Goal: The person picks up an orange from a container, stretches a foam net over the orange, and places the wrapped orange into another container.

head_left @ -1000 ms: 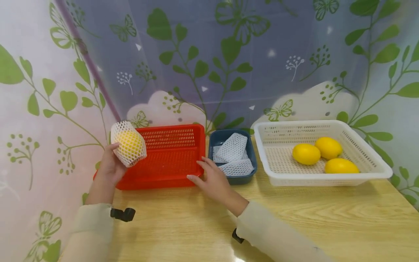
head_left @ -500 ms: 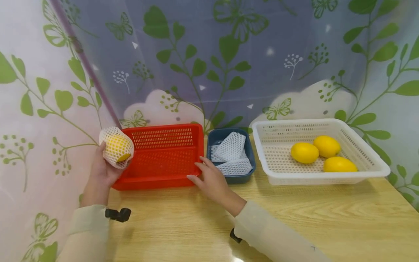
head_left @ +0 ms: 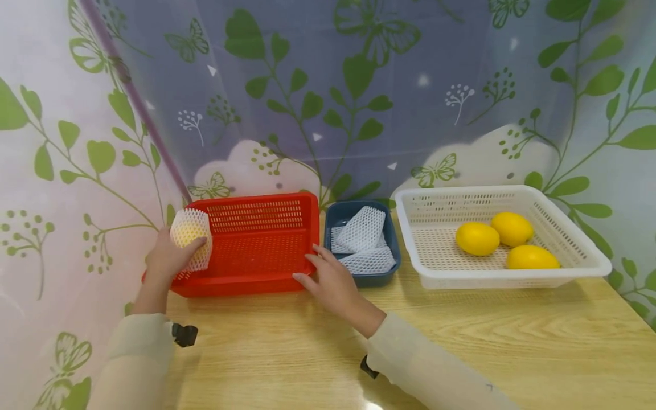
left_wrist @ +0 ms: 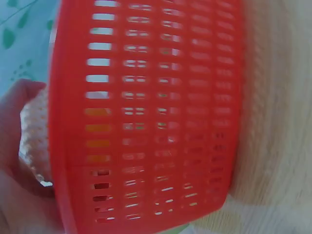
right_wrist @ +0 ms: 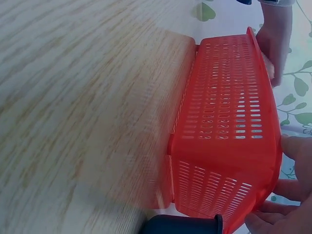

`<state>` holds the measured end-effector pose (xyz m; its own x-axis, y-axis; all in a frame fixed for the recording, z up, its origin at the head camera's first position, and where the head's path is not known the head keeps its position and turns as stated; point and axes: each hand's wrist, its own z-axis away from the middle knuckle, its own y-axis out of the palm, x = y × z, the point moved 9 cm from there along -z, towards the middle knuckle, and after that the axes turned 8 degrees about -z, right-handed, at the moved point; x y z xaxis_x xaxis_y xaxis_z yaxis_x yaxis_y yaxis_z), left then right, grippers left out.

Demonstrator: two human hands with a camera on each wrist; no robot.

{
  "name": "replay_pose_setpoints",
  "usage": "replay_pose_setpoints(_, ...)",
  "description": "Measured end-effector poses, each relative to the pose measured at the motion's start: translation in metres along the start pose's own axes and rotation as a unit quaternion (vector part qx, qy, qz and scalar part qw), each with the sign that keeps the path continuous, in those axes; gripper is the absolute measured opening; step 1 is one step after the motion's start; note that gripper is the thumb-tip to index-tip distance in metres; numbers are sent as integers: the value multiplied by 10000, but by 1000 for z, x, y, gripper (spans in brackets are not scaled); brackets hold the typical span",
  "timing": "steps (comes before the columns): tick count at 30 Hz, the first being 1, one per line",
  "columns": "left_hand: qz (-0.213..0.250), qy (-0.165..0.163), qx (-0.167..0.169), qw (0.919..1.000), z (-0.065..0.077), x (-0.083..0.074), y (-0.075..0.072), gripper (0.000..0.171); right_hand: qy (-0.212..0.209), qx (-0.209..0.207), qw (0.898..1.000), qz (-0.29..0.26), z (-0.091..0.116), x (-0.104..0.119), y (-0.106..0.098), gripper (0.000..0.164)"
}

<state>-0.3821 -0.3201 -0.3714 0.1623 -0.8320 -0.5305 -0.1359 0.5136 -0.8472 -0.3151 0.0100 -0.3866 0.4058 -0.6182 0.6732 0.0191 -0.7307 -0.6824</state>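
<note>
In the head view my left hand (head_left: 166, 256) holds a yellow fruit, likely a lemon, in a white foam net sleeve (head_left: 191, 230). It is over the left end of the red basket (head_left: 241, 283), thumb across the net. The left wrist view shows the net partly hidden behind the red basket's wall (left_wrist: 146, 117). My right hand (head_left: 335, 285) rests its spread fingertips on the basket's right front corner; the right wrist view shows the fingers touching the rim (right_wrist: 273, 161).
A blue bin (head_left: 371, 280) with white foam nets (head_left: 365, 230) stands right of the red basket. Farther right, a white basket (head_left: 507, 279) holds three lemons (head_left: 478, 238). The wooden table (head_left: 287, 353) meets a patterned curtain (head_left: 307, 114) behind.
The netted lemon went left, then lower over the red basket's left end. My left hand turned, with its thumb now across the net. My right hand stayed at the corner.
</note>
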Motion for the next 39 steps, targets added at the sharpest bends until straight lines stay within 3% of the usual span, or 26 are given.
replay_pose_setpoints(3, -527, 58, 96, 9985, -1, -2, 5, 97, 10, 24, 10000, 71, -1, 0, -1, 57)
replay_pose_setpoints(9, -1071, -99, 809, 9909, -8, -1, 26, 98, -22, 35, 9998, 215, -3, 0, -3, 57)
replay_pose_setpoints(23, -1523, -481, 1739, 9717, -1, 0, 50, 97, -91, 76, 9993, 351, -1, 1, -1, 57)
replay_pose_setpoints(30, -1579, -544, 1916, 9672, 2, 0, 53, 94, -182, 60, 9989, 427, -1, 4, 0, 57)
replay_pose_setpoints(39, -1521, -572, 1991, 9664, -1, 1, 55, 103, -297, -144, 9987, 391, 0, 4, -4, 61)
